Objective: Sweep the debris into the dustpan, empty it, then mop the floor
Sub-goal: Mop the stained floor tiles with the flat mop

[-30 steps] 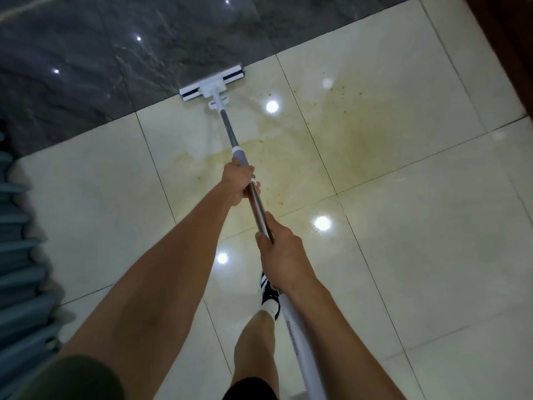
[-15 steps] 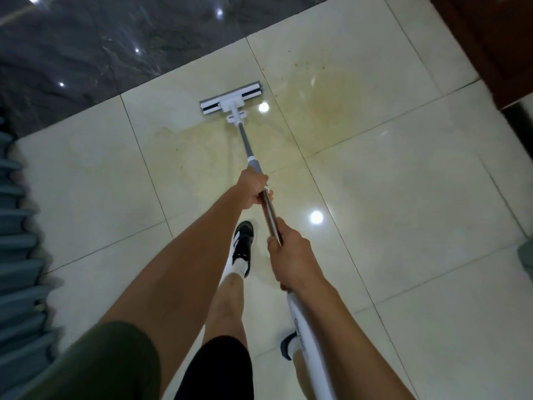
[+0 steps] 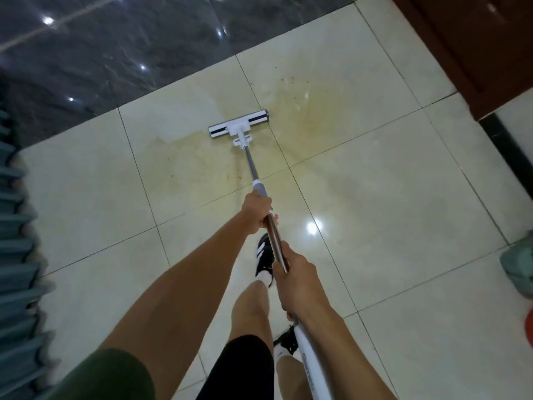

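Blue-grey ribbed object [image 3: 14,255] is seen along the left edge of the floor, blurred, identity unclear. Dark marble tiles [image 3: 115,53] fill the far-left corner; cream tiled floor [image 3: 403,226] covers the rest. A yellowish-brown stain [image 3: 311,111] is spread over the far middle tiles, with a fainter patch left of the mop head. Left hand [image 3: 257,214] is closed around the mop pole just below its grey collar, arm stretched forward, green sleeve [image 3: 109,376] at the bottom edge. Mop [image 3: 250,160] is held by both hands; its flat white head [image 3: 238,124] lies on the cream floor near the dark marble border, at the left side of the stain, straddling a grout line. Pole is angled back toward the person, metal in the middle, white at the near end. A black shoe with white stripes [image 3: 264,256] is planted on the floor between the two hands, under the pole; a second shoe [image 3: 285,342] is partly hidden by the right forearm. Black shorts [image 3: 239,368] are seen at the bottom. Right hand [image 3: 297,280] is wrapped tight around the pole nearer the body. Dark wooden furniture or door [image 3: 476,47] occupies the far-right corner. A greenish object [image 3: 519,269] and an orange-red one [image 3: 529,327] are cut off by the right edge.
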### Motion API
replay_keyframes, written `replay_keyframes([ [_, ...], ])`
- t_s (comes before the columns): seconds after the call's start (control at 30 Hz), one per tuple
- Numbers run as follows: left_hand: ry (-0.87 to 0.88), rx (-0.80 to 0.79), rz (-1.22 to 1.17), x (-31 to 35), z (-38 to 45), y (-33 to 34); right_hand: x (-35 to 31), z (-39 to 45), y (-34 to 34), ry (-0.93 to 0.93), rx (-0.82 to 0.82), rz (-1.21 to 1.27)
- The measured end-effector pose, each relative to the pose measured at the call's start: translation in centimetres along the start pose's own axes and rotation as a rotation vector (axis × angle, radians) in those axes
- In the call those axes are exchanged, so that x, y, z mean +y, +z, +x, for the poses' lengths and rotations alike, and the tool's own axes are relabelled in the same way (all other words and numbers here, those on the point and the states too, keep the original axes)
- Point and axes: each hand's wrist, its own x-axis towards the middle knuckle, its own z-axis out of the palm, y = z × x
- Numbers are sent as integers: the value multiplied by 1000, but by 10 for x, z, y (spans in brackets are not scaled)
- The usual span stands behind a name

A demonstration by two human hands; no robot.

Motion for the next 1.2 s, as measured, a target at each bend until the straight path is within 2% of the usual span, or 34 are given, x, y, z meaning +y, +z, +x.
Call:
replay_keyframes([
  [0.17,-3,8,-34,61,43,-6,-48,54,-22,28,-16,-4],
  [0.5,32,81,-25,257,176,-21,-184,244,-78,-29,-9,-50],
  [0.63,30,106,39,309,207,-27,-220,289,-92,-25,-18,4],
  [0.77,10,110,68,308,203,-20,-219,282,-100,-6,-54,36],
  [0.93,-13,99,55,282,174,7,-185,249,-112,34,-55,42],
  [1.2,-21,26,120,184,98,94,-70,152,-142,18,-28,21],
])
